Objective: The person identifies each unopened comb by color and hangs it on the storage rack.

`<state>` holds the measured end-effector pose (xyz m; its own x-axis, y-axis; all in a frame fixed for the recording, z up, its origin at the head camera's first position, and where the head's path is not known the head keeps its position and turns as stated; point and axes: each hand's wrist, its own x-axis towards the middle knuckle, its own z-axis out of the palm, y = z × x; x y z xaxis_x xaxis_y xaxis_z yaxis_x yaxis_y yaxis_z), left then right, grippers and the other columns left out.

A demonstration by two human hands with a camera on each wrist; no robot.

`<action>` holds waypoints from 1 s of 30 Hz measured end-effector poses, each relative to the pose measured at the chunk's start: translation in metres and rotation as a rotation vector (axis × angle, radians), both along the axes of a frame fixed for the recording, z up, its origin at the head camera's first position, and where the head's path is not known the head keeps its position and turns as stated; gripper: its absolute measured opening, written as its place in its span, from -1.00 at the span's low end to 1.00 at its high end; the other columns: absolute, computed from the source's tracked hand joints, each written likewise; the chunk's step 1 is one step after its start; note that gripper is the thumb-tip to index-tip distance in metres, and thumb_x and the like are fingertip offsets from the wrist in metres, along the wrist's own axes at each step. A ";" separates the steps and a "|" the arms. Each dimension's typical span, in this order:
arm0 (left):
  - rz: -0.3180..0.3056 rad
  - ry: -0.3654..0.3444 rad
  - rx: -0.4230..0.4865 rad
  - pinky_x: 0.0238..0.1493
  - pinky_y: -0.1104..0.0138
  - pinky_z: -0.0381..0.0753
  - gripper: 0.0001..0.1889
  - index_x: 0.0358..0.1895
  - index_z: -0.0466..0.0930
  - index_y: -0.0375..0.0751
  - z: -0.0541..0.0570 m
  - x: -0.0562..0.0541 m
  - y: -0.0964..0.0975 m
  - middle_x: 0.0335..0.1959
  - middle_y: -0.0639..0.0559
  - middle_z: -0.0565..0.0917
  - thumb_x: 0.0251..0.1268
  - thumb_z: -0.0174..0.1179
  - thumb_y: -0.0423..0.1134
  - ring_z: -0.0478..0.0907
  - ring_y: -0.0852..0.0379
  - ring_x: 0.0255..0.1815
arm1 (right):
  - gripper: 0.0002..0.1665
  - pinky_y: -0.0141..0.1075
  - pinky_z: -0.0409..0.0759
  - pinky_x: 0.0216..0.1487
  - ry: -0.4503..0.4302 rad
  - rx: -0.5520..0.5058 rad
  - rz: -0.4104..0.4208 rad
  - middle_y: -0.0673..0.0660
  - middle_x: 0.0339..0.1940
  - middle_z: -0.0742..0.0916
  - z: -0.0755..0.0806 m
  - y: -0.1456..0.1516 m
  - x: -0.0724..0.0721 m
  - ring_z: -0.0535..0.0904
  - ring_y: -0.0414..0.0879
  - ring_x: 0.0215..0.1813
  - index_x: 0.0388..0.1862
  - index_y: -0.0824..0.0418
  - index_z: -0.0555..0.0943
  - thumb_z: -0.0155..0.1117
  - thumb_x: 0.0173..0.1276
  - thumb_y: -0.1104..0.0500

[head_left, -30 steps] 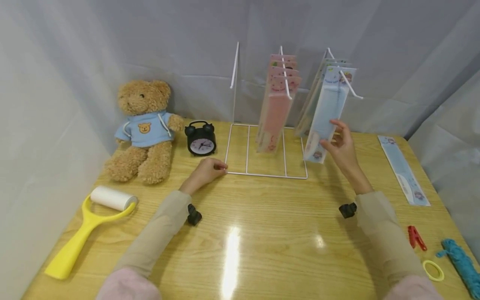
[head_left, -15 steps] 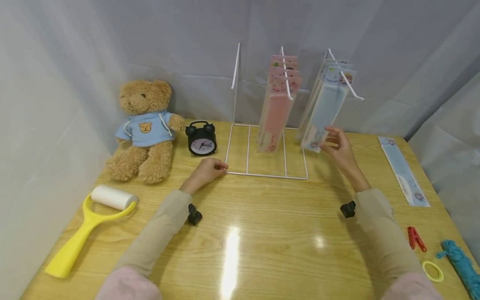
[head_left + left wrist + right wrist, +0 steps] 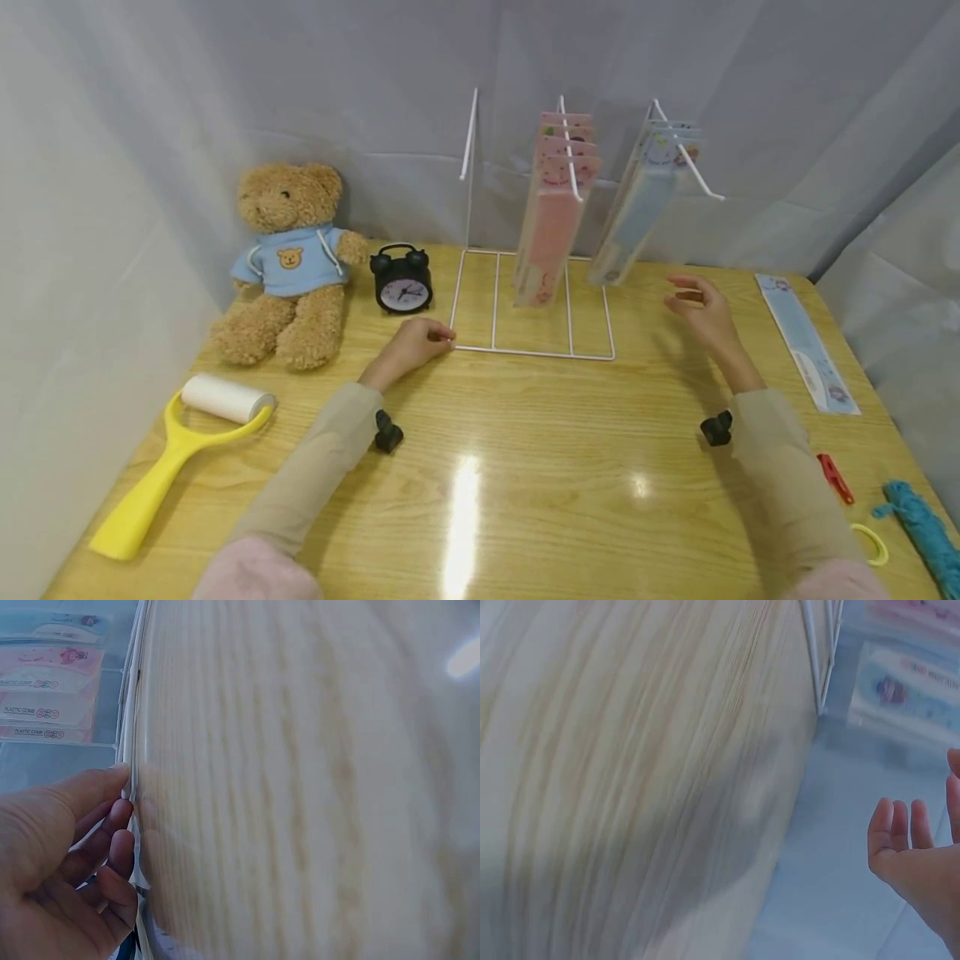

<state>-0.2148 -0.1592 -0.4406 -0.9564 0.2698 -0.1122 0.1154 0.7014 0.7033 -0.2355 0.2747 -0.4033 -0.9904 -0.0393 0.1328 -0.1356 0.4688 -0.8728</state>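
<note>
A white wire display rack (image 3: pixel 532 352) stands at the back of the table, with three prongs at its top. Its near left corner is pinched between the thumb and fingers of my left hand (image 3: pixel 408 346); the left wrist view shows the thumb on the wire (image 3: pixel 129 712). Several pink packets (image 3: pixel 553 242), printed "plastic comb", hang on the middle prong. Blue comb packets (image 3: pixel 645 208) hang on the right prong. To the right of them, apart from the packets, my right hand (image 3: pixel 705 321) holds nothing, its fingers loosely bent. Nothing hangs on the left prong (image 3: pixel 468 137).
One more blue packet (image 3: pixel 806 342) lies flat at the right. Near it are a red clip (image 3: pixel 835 478), a yellow ring (image 3: pixel 873 546) and blue cord (image 3: pixel 926 529). At the left are a teddy bear (image 3: pixel 288 258), a black alarm clock (image 3: pixel 402 279) and a yellow-handled roller (image 3: pixel 153 483).
My right hand has let go of the front blue packet and drawn back to the right. That packet has swung back against the others on its prong. My left hand has stayed put.
</note>
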 end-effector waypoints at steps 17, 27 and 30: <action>-0.009 0.022 0.003 0.03 0.13 0.54 -0.73 -0.01 0.65 -0.37 0.000 0.000 -0.001 -0.08 -0.22 0.68 0.30 0.19 -0.30 0.58 -0.07 -0.04 | -0.27 0.17 0.34 0.11 -0.205 0.259 -0.128 0.50 0.33 0.27 -0.003 0.098 0.018 0.29 0.27 0.19 0.38 0.42 0.22 -0.08 0.48 -0.09; -0.015 0.012 0.004 0.03 0.13 0.54 -0.73 -0.01 0.64 -0.37 0.001 0.000 0.000 -0.08 -0.22 0.68 0.31 0.19 -0.30 0.58 -0.07 -0.04 | -0.28 0.32 0.28 0.07 -0.343 0.512 -0.138 0.74 0.22 0.19 -0.009 0.153 0.033 0.16 0.60 0.18 0.27 0.61 0.17 -0.11 0.46 -0.01; -0.014 0.010 0.005 0.03 0.13 0.54 -0.73 -0.01 0.64 -0.37 0.002 0.000 0.001 -0.08 -0.22 0.68 0.30 0.20 -0.30 0.58 -0.07 -0.04 | -0.25 0.34 0.24 0.07 -0.350 0.577 -0.142 0.76 0.19 0.20 -0.011 0.163 0.039 0.15 0.62 0.15 0.23 0.66 0.16 -0.04 0.41 0.01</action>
<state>-0.2148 -0.1587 -0.4389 -0.9534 0.2841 -0.1013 0.1324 0.6961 0.7056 -0.1966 0.4372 -0.4138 -0.9719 0.1256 -0.1991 0.2058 0.8640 -0.4596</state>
